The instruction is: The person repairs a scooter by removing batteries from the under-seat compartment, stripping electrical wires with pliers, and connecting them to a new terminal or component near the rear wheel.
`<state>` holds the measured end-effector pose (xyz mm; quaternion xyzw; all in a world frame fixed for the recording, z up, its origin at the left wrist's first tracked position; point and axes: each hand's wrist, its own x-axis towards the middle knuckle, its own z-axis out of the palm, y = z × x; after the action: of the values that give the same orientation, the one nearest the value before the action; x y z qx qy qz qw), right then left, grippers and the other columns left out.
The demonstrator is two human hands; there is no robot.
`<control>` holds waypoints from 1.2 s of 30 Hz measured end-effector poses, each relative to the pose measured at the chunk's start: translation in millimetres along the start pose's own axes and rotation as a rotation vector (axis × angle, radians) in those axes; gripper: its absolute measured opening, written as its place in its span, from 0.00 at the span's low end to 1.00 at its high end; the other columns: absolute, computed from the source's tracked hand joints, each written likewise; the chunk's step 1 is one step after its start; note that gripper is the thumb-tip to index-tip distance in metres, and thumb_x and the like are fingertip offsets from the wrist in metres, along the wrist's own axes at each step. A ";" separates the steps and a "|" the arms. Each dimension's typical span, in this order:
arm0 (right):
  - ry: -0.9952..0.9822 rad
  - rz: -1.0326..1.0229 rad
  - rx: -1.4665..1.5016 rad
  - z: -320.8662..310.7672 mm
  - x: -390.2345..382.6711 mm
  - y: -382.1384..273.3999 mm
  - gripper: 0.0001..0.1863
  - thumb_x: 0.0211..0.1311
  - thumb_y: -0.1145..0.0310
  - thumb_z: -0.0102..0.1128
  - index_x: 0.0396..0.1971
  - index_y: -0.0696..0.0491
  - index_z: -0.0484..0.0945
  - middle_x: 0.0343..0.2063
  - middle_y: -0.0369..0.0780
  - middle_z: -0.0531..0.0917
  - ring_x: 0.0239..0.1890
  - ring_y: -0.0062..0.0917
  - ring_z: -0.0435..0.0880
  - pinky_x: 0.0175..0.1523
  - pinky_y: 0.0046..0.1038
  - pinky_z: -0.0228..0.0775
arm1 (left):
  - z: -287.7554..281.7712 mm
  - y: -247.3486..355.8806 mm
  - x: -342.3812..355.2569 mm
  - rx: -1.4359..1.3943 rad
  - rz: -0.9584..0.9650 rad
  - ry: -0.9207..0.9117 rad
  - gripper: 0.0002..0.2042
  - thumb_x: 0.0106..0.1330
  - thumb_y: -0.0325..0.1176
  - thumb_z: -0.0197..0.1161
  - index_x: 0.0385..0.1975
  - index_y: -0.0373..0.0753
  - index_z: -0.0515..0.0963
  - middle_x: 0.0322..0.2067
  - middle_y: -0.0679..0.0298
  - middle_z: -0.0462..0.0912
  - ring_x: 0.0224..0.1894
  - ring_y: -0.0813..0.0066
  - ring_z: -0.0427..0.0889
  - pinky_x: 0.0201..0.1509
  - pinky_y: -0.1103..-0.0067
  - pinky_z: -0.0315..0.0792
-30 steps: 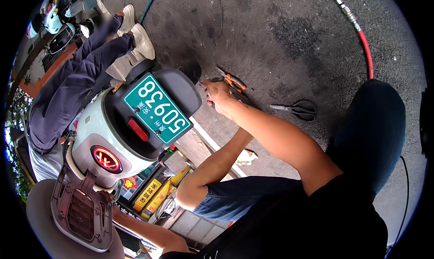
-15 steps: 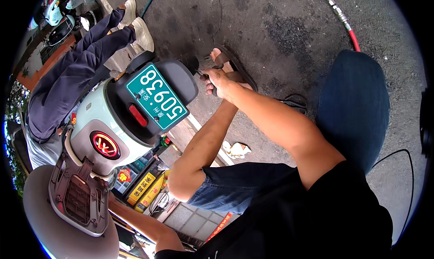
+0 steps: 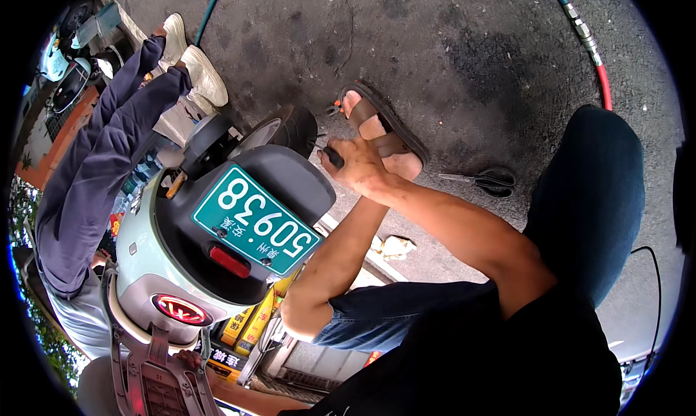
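My right hand (image 3: 351,162) is closed on a black-handled tool (image 3: 335,157), its thin metal end near the scooter's rear tire (image 3: 304,129). My left hand (image 3: 190,359), at the lower left, is wrapped round part of the scooter's rear metal rack (image 3: 161,343). The pale green scooter (image 3: 138,249) has a black mudguard, a green plate and a red lamp. Beside my right hand is my sandalled foot (image 3: 391,144), partly hiding orange-handled pliers (image 3: 335,108). Black-handled scissors (image 3: 489,180) lie on the pavement to its right.
Another person's legs (image 3: 109,162) in dark trousers and pale shoes stretch along the left. An air hose (image 3: 603,82) with metal couplings runs at upper right; a white rag (image 3: 397,248) and a black cable (image 3: 656,285) lie lower. Parked scooters (image 3: 65,68) stand at upper left.
My sandalled foot has come into view beside the pliers. The scooter's rear tire shows more now, and my right hand sits a little lower with the tool's end near the tire.
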<state>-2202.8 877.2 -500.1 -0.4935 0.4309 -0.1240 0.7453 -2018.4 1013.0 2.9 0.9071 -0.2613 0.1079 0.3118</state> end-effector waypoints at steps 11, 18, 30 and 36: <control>-0.057 -0.092 -0.243 5.3 3.5 -3.1 0.13 0.56 0.59 0.54 0.30 0.54 0.76 0.17 0.46 0.80 0.24 0.41 0.81 0.32 0.37 0.73 | -1.8 -1.5 -2.9 0.030 -0.021 0.034 0.14 0.65 0.40 0.54 0.44 0.37 0.72 0.43 0.60 0.75 0.45 0.69 0.73 0.49 0.74 0.69; 0.086 0.140 0.276 9.9 3.3 -9.7 0.16 0.56 0.56 0.58 0.25 0.56 0.80 0.19 0.48 0.81 0.24 0.43 0.81 0.32 0.37 0.73 | -2.7 -0.4 -4.8 0.047 -0.026 0.045 0.14 0.65 0.40 0.54 0.44 0.37 0.72 0.43 0.60 0.75 0.46 0.69 0.73 0.50 0.74 0.69; -0.277 0.827 1.360 -12.2 20.6 -19.3 0.13 0.59 0.61 0.54 0.19 0.51 0.70 0.12 0.29 0.61 0.11 0.16 0.52 0.19 0.23 0.46 | -9.8 1.1 -8.2 0.058 -0.041 0.055 0.15 0.65 0.40 0.55 0.44 0.37 0.72 0.43 0.59 0.75 0.46 0.68 0.73 0.50 0.73 0.69; -0.333 0.949 1.449 -7.2 30.9 -10.1 0.10 0.59 0.64 0.50 0.21 0.52 0.67 0.15 0.33 0.64 0.12 0.16 0.52 0.19 0.24 0.49 | -11.5 2.7 -11.4 0.070 -0.050 0.066 0.15 0.65 0.40 0.55 0.45 0.37 0.72 0.44 0.59 0.75 0.46 0.67 0.73 0.50 0.72 0.69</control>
<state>-2187.4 849.0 -508.7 0.3197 0.2915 0.0294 0.9011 -2029.8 1023.1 9.2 0.9197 -0.2243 0.1388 0.2908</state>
